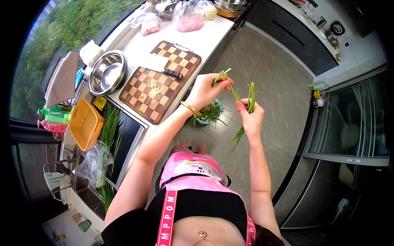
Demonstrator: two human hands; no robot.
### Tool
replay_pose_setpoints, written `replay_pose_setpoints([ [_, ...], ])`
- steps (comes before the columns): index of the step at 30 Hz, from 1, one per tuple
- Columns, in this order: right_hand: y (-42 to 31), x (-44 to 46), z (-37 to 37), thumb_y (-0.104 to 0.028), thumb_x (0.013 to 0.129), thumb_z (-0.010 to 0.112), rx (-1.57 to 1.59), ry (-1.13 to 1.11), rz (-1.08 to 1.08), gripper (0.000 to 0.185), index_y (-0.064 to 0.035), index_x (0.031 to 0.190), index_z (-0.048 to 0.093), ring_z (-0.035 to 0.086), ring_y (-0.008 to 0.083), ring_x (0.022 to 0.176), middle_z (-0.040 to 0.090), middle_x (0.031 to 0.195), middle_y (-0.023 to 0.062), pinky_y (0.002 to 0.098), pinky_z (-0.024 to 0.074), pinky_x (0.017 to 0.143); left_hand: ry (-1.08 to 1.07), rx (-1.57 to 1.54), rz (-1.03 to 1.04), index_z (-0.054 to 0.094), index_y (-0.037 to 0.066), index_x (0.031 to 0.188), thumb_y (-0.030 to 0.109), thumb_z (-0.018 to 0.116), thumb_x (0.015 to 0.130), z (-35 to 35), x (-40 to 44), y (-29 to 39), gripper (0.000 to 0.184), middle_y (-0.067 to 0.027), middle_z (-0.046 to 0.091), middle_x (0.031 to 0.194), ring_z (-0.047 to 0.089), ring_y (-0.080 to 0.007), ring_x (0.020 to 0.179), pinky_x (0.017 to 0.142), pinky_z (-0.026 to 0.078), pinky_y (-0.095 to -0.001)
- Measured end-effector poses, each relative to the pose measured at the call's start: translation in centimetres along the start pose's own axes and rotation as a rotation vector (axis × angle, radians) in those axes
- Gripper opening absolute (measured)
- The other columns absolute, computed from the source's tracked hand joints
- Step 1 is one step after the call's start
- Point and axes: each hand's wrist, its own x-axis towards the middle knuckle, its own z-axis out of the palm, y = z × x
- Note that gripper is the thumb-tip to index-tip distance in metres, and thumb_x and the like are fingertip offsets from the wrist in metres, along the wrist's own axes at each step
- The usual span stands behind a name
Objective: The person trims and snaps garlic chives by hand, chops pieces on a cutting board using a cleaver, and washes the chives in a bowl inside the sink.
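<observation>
My left hand (204, 91), with a gold bangle at the wrist, pinches a few green chives (222, 75) between thumb and fingers. Beside it, slightly lower, my right hand (251, 120) is closed around a small bunch of chives (251, 95). Their cut-looking ends point up, and the leafy ends hang below the hand. One stalk stretches between the two hands. Beneath them on the floor is a light-coloured bin (222, 111) with green trimmings (210, 111) in it.
A checkered cutting board (141, 96) on the counter bears a cleaver (154, 63) and chopped pale pieces (154, 85). Near it are steel bowls (107, 73), an orange basket (85, 123), more chives (110, 127), a plastic bag (95, 164) and bagged meat (190, 22).
</observation>
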Motion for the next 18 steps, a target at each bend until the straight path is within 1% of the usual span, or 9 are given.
replay_pose_setpoints([
  [2, -0.5, -0.1, -0.2, -0.01, 0.077, 0.069, -0.09, 0.046, -0.044, 0.012, -0.0003, 0.079, 0.062, 0.054, 0.0108, 0.053, 0.059, 0.061, 0.0051, 0.0247, 0.042, 0.052, -0.015, 0.051, 0.035, 0.063, -0.005, 0.08, 0.008, 0.057, 0.085, -0.1, -0.1, 0.0, 0.015, -0.0072, 0.067, 0.083, 0.055, -0.0078, 0.063, 0.057, 0.045, -0.0236],
  [4, -1.4, -0.2, -0.7, -0.009, 0.073, 0.07, -0.418, 0.052, -0.195, 0.013, -0.0017, 0.078, 0.06, 0.056, 0.0186, 0.056, 0.058, 0.065, 0.0073, 0.0288, 0.0439, 0.054, -0.027, 0.118, 0.049, 0.063, -0.003, 0.083, 0.007, 0.056, 0.084, -0.1, -0.2, -0.2, 0.013, -0.0063, 0.066, 0.077, 0.055, -0.0095, 0.061, 0.057, 0.045, -0.0246],
  [5, -1.2, -0.2, -0.7, -0.009, 0.073, 0.07, -0.417, 0.053, -0.193, 0.013, -0.0017, 0.078, 0.06, 0.056, 0.0186, 0.056, 0.058, 0.065, 0.0073, 0.0288, 0.0439, 0.054, -0.029, 0.119, 0.048, 0.063, -0.003, 0.083, 0.007, 0.056, 0.084, -0.1, -0.2, -0.2, 0.013, -0.0063, 0.066, 0.077, 0.055, -0.0095, 0.061, 0.057, 0.045, -0.0246],
  [7, -0.9, -0.2, -0.8, -0.009, 0.07, 0.07, -0.57, 0.108, -0.41, 0.014, -0.0045, 0.077, 0.059, 0.056, 0.024, 0.064, 0.057, 0.07, 0.0064, 0.0323, 0.0445, 0.055, -0.048, 0.236, 0.043, 0.063, -0.002, 0.084, 0.009, 0.056, 0.084, -0.2, -0.4, -0.3, 0.014, -0.0049, 0.064, 0.069, 0.053, -0.0087, 0.057, 0.053, 0.042, -0.0248],
  [8, -0.9, -0.2, -0.9, -0.009, 0.07, 0.07, -0.57, 0.109, -0.409, 0.014, -0.0045, 0.077, 0.059, 0.056, 0.024, 0.064, 0.057, 0.07, 0.0064, 0.0323, 0.0445, 0.055, -0.049, 0.236, 0.043, 0.063, -0.002, 0.084, 0.009, 0.056, 0.084, -0.3, -0.4, -0.3, 0.014, -0.0049, 0.064, 0.069, 0.053, -0.0087, 0.057, 0.053, 0.042, -0.0248],
  [10, -0.9, -0.3, -1.2, -0.01, 0.071, 0.068, -0.741, 0.137, -0.514, 0.012, -0.0068, 0.078, 0.058, 0.057, 0.0236, 0.068, 0.058, 0.074, 0.0044, 0.0338, 0.0444, 0.056, -0.086, 0.29, 0.001, 0.063, -0.001, 0.083, 0.011, 0.057, 0.084, -0.3, -0.5, -0.4, 0.015, -0.0031, 0.061, 0.062, 0.05, -0.0084, 0.053, 0.05, 0.039, -0.0257],
  [14, -0.8, -0.2, -1.5, -0.01, 0.072, 0.067, -0.838, 0.168, -0.568, 0.011, -0.0081, 0.078, 0.058, 0.056, 0.0232, 0.067, 0.058, 0.075, 0.0035, 0.0336, 0.0436, 0.055, -0.116, 0.262, -0.025, 0.063, -0.001, 0.083, 0.013, 0.057, 0.084, -0.3, -0.7, -0.3, 0.015, -0.0023, 0.061, 0.062, 0.047, -0.0086, 0.051, 0.048, 0.037, -0.0268],
  [16, -0.5, -0.1, -1.6, -0.011, 0.072, 0.067, -0.876, 0.166, -0.608, 0.011, -0.0077, 0.077, 0.057, 0.056, 0.0237, 0.067, 0.058, 0.073, 0.0036, 0.0341, 0.0434, 0.054, -0.18, 0.245, -0.113, 0.063, -0.001, 0.081, 0.012, 0.056, 0.084, -0.6, -0.9, -0.1, 0.015, -0.0033, 0.061, 0.063, 0.052, -0.0078, 0.054, 0.051, 0.04, -0.0248],
  [18, 0.4, 0.3, -3.1, -0.011, 0.073, 0.068, -0.847, 0.225, -0.595, 0.011, -0.0068, 0.076, 0.058, 0.055, 0.0226, 0.064, 0.058, 0.072, 0.0039, 0.0323, 0.0432, 0.054, -0.079, 0.196, -0.155, 0.063, -0.002, 0.08, 0.011, 0.055, 0.084, -1.7, -0.9, -1.7, 0.015, -0.0042, 0.062, 0.066, 0.057, -0.0076, 0.061, 0.056, 0.043, -0.0225],
])
